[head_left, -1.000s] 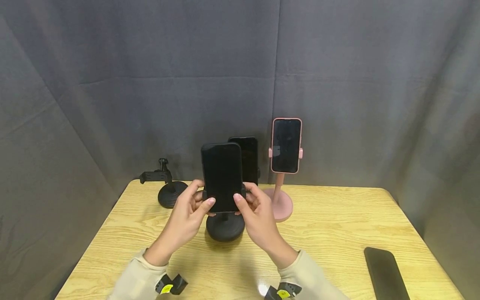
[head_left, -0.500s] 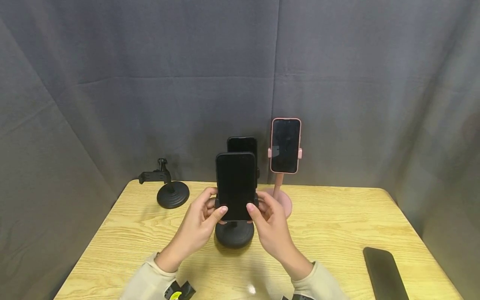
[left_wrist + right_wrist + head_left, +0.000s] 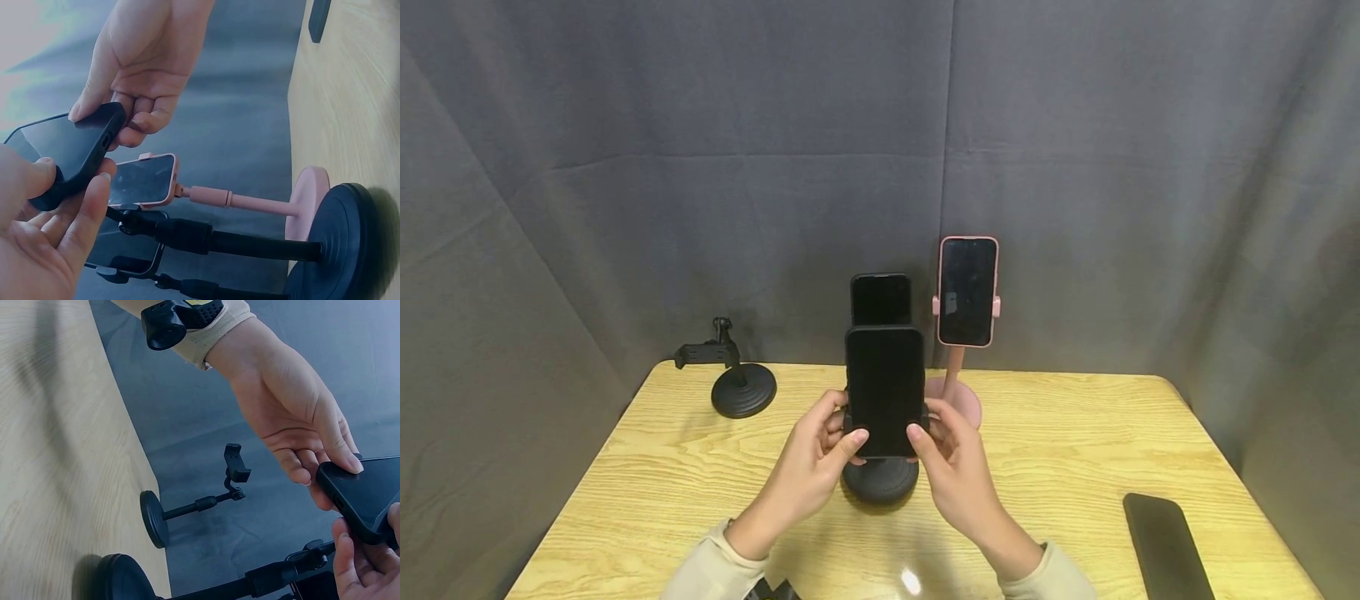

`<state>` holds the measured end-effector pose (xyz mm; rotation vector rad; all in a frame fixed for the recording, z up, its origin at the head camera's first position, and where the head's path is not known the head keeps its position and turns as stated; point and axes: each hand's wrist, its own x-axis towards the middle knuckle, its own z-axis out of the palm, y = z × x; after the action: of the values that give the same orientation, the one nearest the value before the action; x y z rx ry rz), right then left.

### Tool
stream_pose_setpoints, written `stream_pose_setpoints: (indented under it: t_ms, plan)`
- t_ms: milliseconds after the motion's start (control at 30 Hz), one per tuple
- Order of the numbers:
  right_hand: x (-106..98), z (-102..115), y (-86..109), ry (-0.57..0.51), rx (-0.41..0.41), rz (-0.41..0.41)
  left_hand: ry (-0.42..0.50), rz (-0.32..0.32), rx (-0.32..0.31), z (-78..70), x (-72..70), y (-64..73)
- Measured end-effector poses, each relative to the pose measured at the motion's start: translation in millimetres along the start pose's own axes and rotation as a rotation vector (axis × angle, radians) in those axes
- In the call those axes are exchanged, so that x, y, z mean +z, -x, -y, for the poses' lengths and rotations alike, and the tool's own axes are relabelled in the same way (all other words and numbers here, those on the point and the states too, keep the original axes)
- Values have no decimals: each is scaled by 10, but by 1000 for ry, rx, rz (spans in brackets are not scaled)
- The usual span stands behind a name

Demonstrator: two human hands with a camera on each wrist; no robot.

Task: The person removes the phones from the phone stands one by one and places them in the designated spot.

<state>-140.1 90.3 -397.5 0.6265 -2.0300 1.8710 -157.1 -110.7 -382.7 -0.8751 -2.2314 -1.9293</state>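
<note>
A black phone stands upright, screen toward me, in the clamp of a black phone stand. The stand's pole shows in the left wrist view, with its round base below the phone. My left hand grips the phone's lower left corner, thumb on the screen and fingers behind. Likewise, my right hand grips the lower right corner, its thumb on the screen. Both hands hide most of the clamp. Directly behind is a second black phone on a stand, partly covered.
A pink stand holding a pink-cased phone is at the back, right of the held phone. At the back left is a black stand with a bare clamp. A dark phone lies at the table's front right. Grey curtain surrounds the table.
Both hands, the held phone and its stand have moved right and nearer to me. The phone now sits in front of the second black phone. The grip is the same.
</note>
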Motion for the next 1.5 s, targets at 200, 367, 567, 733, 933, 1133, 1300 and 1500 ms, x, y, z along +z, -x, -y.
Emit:
stream_pose_setpoints:
  t_ms: [200,367,567,733,933,1133,1300,1500]
  plan:
    - [-33,-13,49,5,7,-12,18,0,18,36,58,9]
    - [-53,-56,83,-8,-9,-20,28,3,33,72,96,21]
    - [-59,-83,120,-29,-3,-6,32,11,35,99,105,43]
    - [-62,-104,140,-33,8,6,39,20,34,127,100,59]
    - [-62,-114,143,-31,13,-5,26,21,33,146,94,59]
    - [-61,-107,149,-36,21,-11,11,28,0,124,94,55]
    - [-67,-117,158,-58,6,3,-9,32,-33,97,92,56]
    - [-71,-107,174,-69,12,23,-12,30,-73,65,96,71]
